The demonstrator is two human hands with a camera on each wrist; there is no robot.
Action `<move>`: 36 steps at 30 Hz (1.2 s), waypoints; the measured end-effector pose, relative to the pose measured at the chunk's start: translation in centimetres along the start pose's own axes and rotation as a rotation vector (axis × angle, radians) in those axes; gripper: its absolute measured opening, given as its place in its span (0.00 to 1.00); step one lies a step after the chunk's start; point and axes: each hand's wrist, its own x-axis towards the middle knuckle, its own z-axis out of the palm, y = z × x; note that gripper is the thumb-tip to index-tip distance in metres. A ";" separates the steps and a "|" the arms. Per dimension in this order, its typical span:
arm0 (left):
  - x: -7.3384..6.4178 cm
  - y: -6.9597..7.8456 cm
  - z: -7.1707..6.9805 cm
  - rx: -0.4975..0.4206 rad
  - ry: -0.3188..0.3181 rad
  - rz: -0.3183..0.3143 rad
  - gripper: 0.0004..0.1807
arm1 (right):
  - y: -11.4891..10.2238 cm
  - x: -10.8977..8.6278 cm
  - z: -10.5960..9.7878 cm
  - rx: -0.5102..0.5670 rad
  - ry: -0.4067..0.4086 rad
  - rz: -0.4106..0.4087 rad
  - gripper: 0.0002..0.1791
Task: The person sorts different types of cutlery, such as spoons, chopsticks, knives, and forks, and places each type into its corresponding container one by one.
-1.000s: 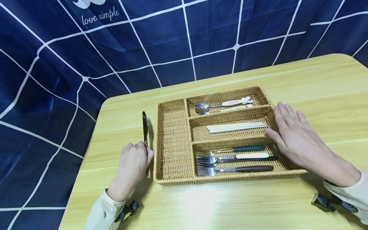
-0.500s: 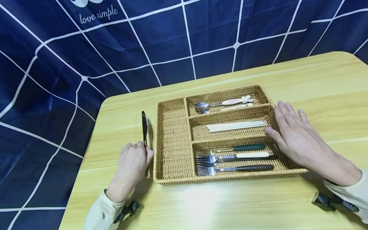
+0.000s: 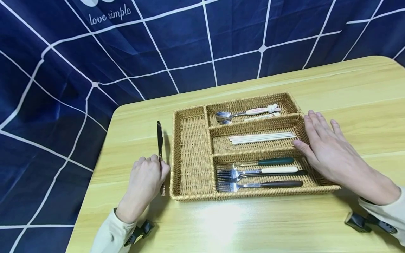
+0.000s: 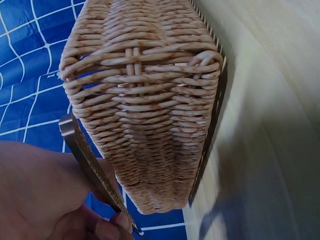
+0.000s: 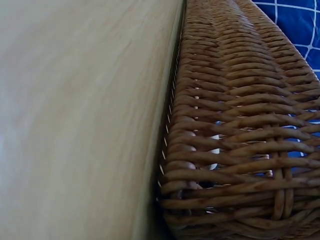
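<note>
My left hand (image 3: 146, 177) grips a dark table knife (image 3: 160, 140) just left of a woven cutlery tray (image 3: 175, 154). The blade points away from me, and the patterned handle shows below the fingers. In the left wrist view the knife handle (image 4: 92, 167) runs between thumb and fingers, beside the tray's woven wall (image 4: 145, 115). My right hand (image 3: 335, 154) lies with straight fingers on the tray's right rim, its thumb reaching over the inner edge. Only the tray's outer wall (image 5: 240, 115) and the tabletop appear in the right wrist view; the hand is outside it.
Spoons (image 3: 224, 116) lie in the tray's back compartment, white chopsticks (image 3: 262, 138) in the middle one. Several forks (image 3: 234, 187) fill the front one. The long left compartment (image 3: 193, 154) shows bare weave. A blue checked cloth (image 3: 190, 38) hangs behind the wooden table (image 3: 253, 225).
</note>
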 end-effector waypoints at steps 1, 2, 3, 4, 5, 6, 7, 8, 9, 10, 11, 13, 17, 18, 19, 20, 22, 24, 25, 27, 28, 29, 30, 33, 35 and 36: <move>0.0 0.0 0.0 -0.001 0.000 0.000 0.15 | 0.0 0.0 0.0 0.001 0.002 0.000 0.40; 0.0 0.1 -0.1 -0.002 0.001 -0.001 0.15 | 0.0 0.0 0.0 0.002 0.005 -0.002 0.40; 0.0 0.1 -0.1 -0.003 0.004 0.002 0.16 | 0.0 0.0 0.0 0.002 0.007 -0.002 0.40; 0.0 0.1 -0.2 -0.005 0.006 0.004 0.16 | 0.0 0.0 0.0 0.003 0.007 -0.002 0.40; -0.1 0.2 -0.2 -0.006 0.010 0.008 0.16 | 0.0 0.0 0.0 0.002 0.007 -0.002 0.40; -0.1 0.2 -0.3 -0.006 0.017 0.014 0.15 | 0.0 0.0 0.0 0.003 0.007 -0.002 0.40; -0.2 0.2 -0.3 -0.006 0.025 0.021 0.15 | 0.0 0.0 0.0 0.002 0.008 -0.002 0.40; -0.2 0.3 -0.4 -0.003 0.034 0.030 0.15 | 0.0 0.0 0.0 0.000 0.009 -0.003 0.40; -0.3 0.4 -0.4 -0.002 0.044 0.037 0.15 | 0.0 0.0 0.0 -0.001 0.008 -0.003 0.40; -0.3 0.5 -0.5 0.000 0.052 0.042 0.15 | 0.0 0.0 0.0 -0.001 0.009 -0.003 0.40; -0.4 0.6 -0.6 0.004 0.061 0.048 0.15 | 0.0 0.0 0.0 -0.002 0.009 -0.004 0.40; -0.4 0.8 -0.8 0.013 0.073 0.061 0.15 | 0.0 0.0 0.0 -0.001 0.011 -0.005 0.40; -0.5 1.2 -1.0 0.020 0.098 0.073 0.14 | 0.0 0.0 0.0 0.002 0.012 -0.007 0.40; -0.5 1.3 -1.1 0.021 0.104 0.078 0.14 | 0.0 0.0 0.0 0.003 0.013 -0.007 0.40; -0.5 1.4 -1.1 0.020 0.113 0.082 0.15 | 0.0 0.0 0.0 0.004 0.013 -0.008 0.40; -0.5 1.4 -1.1 0.019 0.120 0.087 0.15 | 0.0 0.0 0.0 0.004 0.014 -0.008 0.40; -0.4 1.6 -1.1 0.018 0.131 0.100 0.15 | 0.0 0.0 0.0 0.005 0.015 -0.007 0.40; -0.4 1.8 -1.2 0.016 0.136 0.109 0.15 | 0.0 0.0 0.0 0.004 0.014 -0.006 0.40; -0.4 1.8 -1.2 0.015 0.138 0.112 0.15 | 0.0 -0.1 0.0 0.006 0.013 -0.005 0.40; -0.4 1.9 -1.2 0.015 0.138 0.118 0.15 | 0.0 -0.1 0.1 0.008 0.012 -0.006 0.40; -0.4 2.0 -1.3 0.016 0.137 0.122 0.15 | 0.0 -0.1 0.1 0.010 0.012 -0.006 0.40; -0.4 2.1 -1.3 0.019 0.137 0.129 0.15 | 0.0 -0.1 0.1 0.012 0.011 -0.006 0.40; -0.4 2.1 -1.3 0.020 0.139 0.132 0.15 | -0.1 -0.1 0.1 0.013 0.011 -0.007 0.40; -0.3 2.4 -1.3 0.016 0.148 0.140 0.16 | -0.1 -0.1 0.1 0.020 0.016 -0.009 0.40; -0.1 2.6 -1.3 0.012 0.154 0.138 0.16 | -0.1 -0.1 0.1 0.022 0.017 -0.008 0.40; -0.1 2.7 -1.3 0.009 0.155 0.133 0.16 | -0.1 -0.1 0.1 0.023 0.020 -0.009 0.39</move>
